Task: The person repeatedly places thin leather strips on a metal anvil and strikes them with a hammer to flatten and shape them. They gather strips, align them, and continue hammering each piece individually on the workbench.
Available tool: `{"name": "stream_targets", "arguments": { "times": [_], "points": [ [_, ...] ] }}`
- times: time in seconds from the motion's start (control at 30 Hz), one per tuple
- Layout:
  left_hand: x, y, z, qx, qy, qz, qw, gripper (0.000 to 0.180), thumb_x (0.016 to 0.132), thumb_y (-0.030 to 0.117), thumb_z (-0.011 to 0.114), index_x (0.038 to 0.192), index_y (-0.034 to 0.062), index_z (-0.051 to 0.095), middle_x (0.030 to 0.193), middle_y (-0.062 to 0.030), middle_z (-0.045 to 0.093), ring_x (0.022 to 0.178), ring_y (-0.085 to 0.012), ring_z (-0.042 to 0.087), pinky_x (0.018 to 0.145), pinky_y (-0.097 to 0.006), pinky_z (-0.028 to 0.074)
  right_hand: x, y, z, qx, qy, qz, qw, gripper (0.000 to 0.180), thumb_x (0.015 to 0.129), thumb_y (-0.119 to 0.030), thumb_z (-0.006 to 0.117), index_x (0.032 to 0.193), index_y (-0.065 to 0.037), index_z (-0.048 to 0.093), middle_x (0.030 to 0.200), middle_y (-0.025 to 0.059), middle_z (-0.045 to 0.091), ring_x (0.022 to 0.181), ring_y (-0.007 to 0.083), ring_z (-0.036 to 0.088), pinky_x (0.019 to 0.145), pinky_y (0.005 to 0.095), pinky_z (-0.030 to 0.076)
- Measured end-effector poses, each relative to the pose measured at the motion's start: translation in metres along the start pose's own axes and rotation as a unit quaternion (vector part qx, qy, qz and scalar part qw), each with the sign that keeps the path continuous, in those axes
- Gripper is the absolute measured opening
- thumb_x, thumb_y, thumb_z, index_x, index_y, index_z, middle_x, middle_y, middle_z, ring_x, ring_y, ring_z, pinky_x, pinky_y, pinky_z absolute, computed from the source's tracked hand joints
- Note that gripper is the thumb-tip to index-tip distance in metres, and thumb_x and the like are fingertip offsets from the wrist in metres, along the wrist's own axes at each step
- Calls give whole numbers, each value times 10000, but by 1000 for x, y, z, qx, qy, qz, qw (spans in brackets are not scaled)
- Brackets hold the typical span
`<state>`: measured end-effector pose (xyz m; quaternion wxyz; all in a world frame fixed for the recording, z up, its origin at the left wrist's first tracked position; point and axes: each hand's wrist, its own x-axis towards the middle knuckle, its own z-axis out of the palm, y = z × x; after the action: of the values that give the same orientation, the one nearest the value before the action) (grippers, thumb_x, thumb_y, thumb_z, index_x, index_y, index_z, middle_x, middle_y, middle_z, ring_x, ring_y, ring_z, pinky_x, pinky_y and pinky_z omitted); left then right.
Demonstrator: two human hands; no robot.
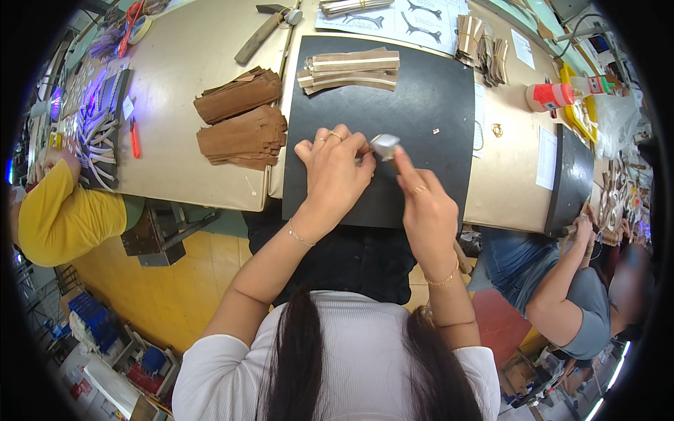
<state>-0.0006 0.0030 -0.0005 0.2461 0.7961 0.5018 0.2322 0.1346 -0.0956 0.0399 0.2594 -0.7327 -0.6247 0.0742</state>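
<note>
My right hand (pixel 430 210) is closed round a hammer, its shiny metal head (pixel 385 146) slightly blurred just beyond my fingers. Close to that head, the fingers of my left hand (pixel 331 168) are pinched together low over the black mat (pixel 439 91). Whatever lies between those fingertips is hidden. At the far end of the mat rests a stack of tan strips (pixel 351 62) with pale stripes. Two piles of brown strips, one farther (pixel 237 97) and one nearer (pixel 242 137), lie on the table left of the mat.
Another hammer (pixel 261 36) lies at the far left. Printed sheets (pixel 393 28) and bundled strips (pixel 469 38) are at the back. Right of the mat stand bottles with red (pixel 550 96) and green parts. Co-workers sit at left, in a yellow sleeve (pixel 70 210), and at right (pixel 583 309).
</note>
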Motion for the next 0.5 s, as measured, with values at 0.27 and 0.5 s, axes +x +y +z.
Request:
{"name": "stream_targets", "arguments": {
  "times": [0.27, 0.5],
  "points": [
    [3, -1, 9, -15, 26, 26, 999, 100, 794, 182, 783, 784, 116, 710, 845, 14, 620, 916, -208, 565, 869, -417, 282, 4, 0, 0, 68, 68, 13, 995, 512, 958, -33, 669, 1431, -225, 626, 932, 94, 688, 726, 278, 667, 687, 369, 536],
    [2, -7, 5, -9, 26, 27, 999, 100, 807, 200, 792, 854, 119, 759, 914, 19, 664, 951, -204, 576, 888, -407, 287, 6, 7, 6, -46, -1, 27, 999, 493, 931, -98, 705, 1404, -226, 647, 886, 49, 689, 684, 247, 680, 602, 378, 546]
  ]
}}
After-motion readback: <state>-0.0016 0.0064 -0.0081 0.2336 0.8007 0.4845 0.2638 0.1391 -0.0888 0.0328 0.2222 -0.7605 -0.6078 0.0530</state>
